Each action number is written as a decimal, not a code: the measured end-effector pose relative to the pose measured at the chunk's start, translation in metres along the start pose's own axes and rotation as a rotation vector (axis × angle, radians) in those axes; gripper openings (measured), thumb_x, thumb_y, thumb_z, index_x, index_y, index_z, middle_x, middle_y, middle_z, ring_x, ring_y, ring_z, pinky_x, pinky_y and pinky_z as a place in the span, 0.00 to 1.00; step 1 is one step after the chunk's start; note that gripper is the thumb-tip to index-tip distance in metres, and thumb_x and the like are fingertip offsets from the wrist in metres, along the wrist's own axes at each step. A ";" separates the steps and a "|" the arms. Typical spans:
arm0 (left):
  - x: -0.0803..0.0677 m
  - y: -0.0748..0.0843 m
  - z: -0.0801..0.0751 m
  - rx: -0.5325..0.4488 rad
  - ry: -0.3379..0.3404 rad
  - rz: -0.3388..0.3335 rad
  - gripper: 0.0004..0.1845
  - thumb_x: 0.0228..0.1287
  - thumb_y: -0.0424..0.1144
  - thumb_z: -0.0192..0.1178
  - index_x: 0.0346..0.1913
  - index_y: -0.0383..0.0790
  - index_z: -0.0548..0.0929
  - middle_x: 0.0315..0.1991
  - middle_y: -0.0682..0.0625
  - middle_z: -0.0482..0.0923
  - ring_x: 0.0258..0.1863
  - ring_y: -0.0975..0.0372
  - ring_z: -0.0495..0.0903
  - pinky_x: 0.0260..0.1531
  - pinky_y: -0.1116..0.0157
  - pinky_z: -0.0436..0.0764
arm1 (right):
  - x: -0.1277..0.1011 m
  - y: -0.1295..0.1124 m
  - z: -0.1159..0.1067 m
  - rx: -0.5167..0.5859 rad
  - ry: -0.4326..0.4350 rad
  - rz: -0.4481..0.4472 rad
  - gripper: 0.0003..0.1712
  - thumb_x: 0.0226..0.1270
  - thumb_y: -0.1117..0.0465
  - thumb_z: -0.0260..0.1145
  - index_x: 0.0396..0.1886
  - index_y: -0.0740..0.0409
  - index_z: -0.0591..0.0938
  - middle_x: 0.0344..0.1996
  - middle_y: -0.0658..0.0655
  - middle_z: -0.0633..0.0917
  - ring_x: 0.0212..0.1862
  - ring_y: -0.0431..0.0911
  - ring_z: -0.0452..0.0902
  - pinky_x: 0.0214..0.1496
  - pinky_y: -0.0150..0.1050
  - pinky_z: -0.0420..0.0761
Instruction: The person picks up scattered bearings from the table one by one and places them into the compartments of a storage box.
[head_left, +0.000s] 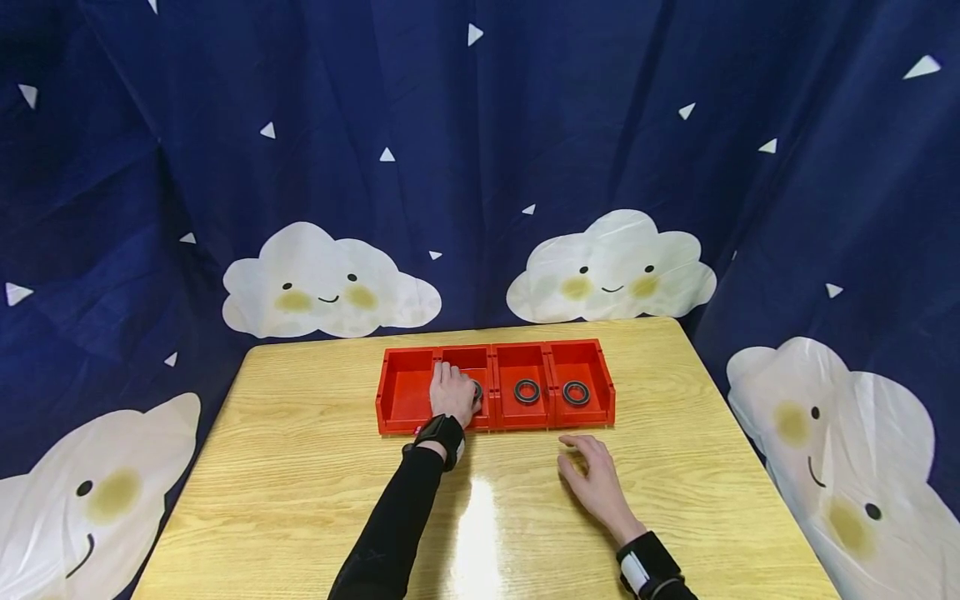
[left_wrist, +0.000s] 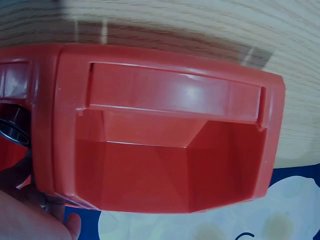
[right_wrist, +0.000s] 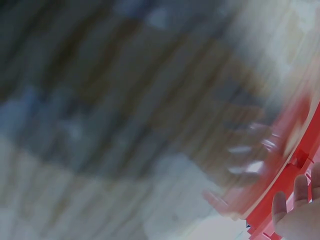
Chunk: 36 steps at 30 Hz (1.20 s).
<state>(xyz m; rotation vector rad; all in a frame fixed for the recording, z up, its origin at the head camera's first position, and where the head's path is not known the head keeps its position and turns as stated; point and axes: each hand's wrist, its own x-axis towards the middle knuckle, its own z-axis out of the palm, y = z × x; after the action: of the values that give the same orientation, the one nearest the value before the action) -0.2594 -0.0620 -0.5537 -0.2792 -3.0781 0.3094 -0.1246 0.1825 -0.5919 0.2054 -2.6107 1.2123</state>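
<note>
Left hand (head_left: pixel 452 392) is down in the 2nd compartment from the left of the red tray (head_left: pixel 609 385), fingers curled over a black bearing ring (head_left: pixel 477 389); it looks like a pinch on it, but the hand hides most of the ring, so not 100% sure. Left-wrist cam shows the ring's edge (left_wrist: pixel 14 131) just beside the divider, w/ the leftmost compartment (left_wrist: pixel 170 170) bare. Right hand (head_left: pixel 594 482) rests flat on the bench (head_left: pixel 300 467), fingers relaxed, holding nothing, near the tray's front wall. Two more rings sit in the 3rd (head_left: pixel 527 391) and 4th (head_left: pixel 576 392) compartments. By my read: three of four slots filled or nearly, one left. Left arm stretched fwd, wrist bent down.
</note>
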 end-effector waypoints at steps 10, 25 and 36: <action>0.001 -0.002 0.005 0.052 -0.001 0.020 0.19 0.63 0.56 0.65 0.42 0.42 0.88 0.42 0.48 0.81 0.55 0.52 0.70 0.73 0.57 0.61 | 0.003 0.000 0.002 0.011 0.015 -0.035 0.17 0.63 0.67 0.70 0.52 0.63 0.85 0.47 0.60 0.86 0.51 0.54 0.78 0.55 0.53 0.74; -0.001 -0.002 0.003 -0.033 -0.082 0.002 0.18 0.63 0.54 0.67 0.46 0.45 0.89 0.53 0.48 0.84 0.66 0.50 0.67 0.79 0.53 0.52 | -0.001 0.002 0.002 -0.009 0.050 -0.062 0.16 0.62 0.67 0.71 0.50 0.63 0.86 0.45 0.59 0.86 0.49 0.52 0.78 0.52 0.48 0.73; -0.018 -0.012 0.004 -0.218 0.082 0.051 0.30 0.65 0.54 0.65 0.64 0.39 0.78 0.65 0.44 0.76 0.71 0.49 0.64 0.79 0.50 0.55 | -0.002 0.005 -0.001 -0.019 0.051 -0.050 0.16 0.63 0.67 0.71 0.51 0.62 0.85 0.46 0.59 0.86 0.49 0.53 0.78 0.51 0.47 0.74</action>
<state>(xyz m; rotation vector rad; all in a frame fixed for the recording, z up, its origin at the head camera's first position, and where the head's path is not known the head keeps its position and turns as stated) -0.2442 -0.0778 -0.5557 -0.3676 -3.0277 -0.0362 -0.1240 0.1864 -0.5959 0.2315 -2.5569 1.1606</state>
